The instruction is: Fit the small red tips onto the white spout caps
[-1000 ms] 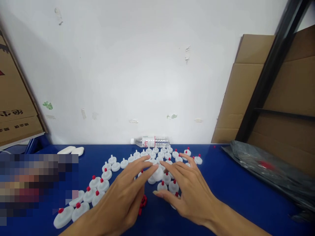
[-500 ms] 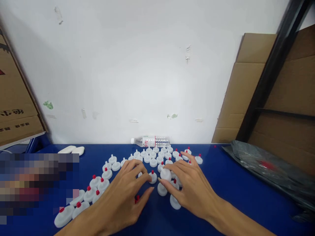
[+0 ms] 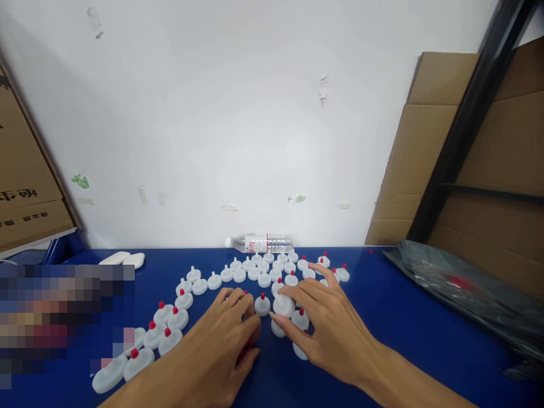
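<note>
My right hand (image 3: 325, 314) pinches a white nozzle cap (image 3: 284, 306) between thumb and fingers, tilted, with its bare spout up to the left. Under and beside that hand stand other white caps, several with red tips. My left hand (image 3: 225, 340) curls over small red tip caps (image 3: 249, 344), which show between its fingers and thumb; how many is hidden. Between the hands a white nozzle cap with a red tip (image 3: 262, 306) stands upright on the blue table (image 3: 272, 379).
Bare-spouted white caps (image 3: 264, 279) fill the back middle. Red-tipped ones (image 3: 170, 341) line the left side. A clear bottle (image 3: 278, 243) lies against the wall. Grey plastic bag (image 3: 459, 294) lies at right; cardboard (image 3: 425, 164) stands behind it. A blurred patch covers the lower left.
My left fingers have drawn back and curled down over the red tip caps, closing towards the thumb. My right hand still holds the white nozzle cap, in nearly the same place.
</note>
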The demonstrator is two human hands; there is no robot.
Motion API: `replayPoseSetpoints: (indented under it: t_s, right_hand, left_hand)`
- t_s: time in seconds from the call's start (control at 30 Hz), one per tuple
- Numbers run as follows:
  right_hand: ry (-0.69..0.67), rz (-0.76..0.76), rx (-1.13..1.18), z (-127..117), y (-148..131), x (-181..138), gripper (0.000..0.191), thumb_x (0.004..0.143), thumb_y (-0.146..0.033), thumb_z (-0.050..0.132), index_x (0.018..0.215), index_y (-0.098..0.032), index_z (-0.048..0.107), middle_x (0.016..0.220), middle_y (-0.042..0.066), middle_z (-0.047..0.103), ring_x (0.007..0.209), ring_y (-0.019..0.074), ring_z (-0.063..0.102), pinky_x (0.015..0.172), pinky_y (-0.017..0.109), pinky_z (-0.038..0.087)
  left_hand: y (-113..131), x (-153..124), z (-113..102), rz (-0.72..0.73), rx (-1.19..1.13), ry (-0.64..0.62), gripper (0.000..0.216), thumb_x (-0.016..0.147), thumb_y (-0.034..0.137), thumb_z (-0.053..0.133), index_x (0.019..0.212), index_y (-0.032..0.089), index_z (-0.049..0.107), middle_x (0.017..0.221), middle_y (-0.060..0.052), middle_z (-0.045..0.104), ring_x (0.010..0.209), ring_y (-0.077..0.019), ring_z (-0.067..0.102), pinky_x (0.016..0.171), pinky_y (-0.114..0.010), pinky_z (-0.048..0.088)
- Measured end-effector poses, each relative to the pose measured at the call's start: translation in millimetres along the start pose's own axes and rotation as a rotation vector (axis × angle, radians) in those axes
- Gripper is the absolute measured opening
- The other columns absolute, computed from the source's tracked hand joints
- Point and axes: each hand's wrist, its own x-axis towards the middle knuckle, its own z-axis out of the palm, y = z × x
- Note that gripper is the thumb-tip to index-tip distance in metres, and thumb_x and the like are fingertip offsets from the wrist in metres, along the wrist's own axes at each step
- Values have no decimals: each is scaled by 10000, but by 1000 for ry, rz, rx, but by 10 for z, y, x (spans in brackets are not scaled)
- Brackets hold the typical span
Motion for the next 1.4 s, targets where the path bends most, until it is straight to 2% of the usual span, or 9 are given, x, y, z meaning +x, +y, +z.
replayPoseSetpoints:
  t_s: [0.17,0.4,0.73,0.9,1.07,1.27,1.4]
  right_hand:
    - [-13,-7,-1,-1,-5,-1,180,1006,-334,618,1114,-199,667,899,16,718,832,202,696,1199,565,249]
    - [-30,-3,7,0,-10,-8,168,997,-329,636,1108,-205,660,900,6,716,831,195,696,1210,568,224]
    - [-57,10,10,7,-7,-21,164,999,-336,635,1111,-217,653,927,7,720,853,202,697,1205,571,237]
    - [-52,6,21,13,-2,-10,172,1003,-339,629,1123,-217,649,927,5,725,849,199,700,1200,568,256]
    - [-60,-5,19,14,-9,-13,181,1003,-344,629,1119,-208,656,916,14,725,831,198,698,1190,582,278]
    - [-84,10,26,23,-4,-26,187,998,-338,634,1128,-206,661,933,24,730,844,202,701,1186,595,297]
    - [-99,12,36,21,-6,-32,196,989,-322,646,1148,-208,664,964,31,737,880,207,710,1186,588,314]
  left_hand:
    - [-21,1,31,10,7,1,82,918,147,533,891,222,554,1024,-33,571,1039,-263,516,998,-506,373]
    - [-13,13,27,-15,73,44,50,916,185,525,904,207,569,1048,-76,582,1039,-302,506,959,-534,395]
    - [-22,17,43,11,116,57,157,943,164,464,845,214,576,975,-58,595,977,-277,529,920,-496,422]
    - [-60,27,24,-15,151,125,107,936,201,498,895,202,597,999,-74,600,983,-291,522,937,-529,408]
    - [-97,19,35,-24,182,164,148,933,223,524,820,192,613,968,-97,593,993,-315,507,927,-554,403]
    - [-99,9,84,18,140,168,183,928,140,488,791,190,599,959,-92,611,952,-299,534,890,-548,428]
    - [-109,32,77,22,51,241,155,958,160,497,871,197,620,945,-69,631,909,-281,557,873,-536,447]
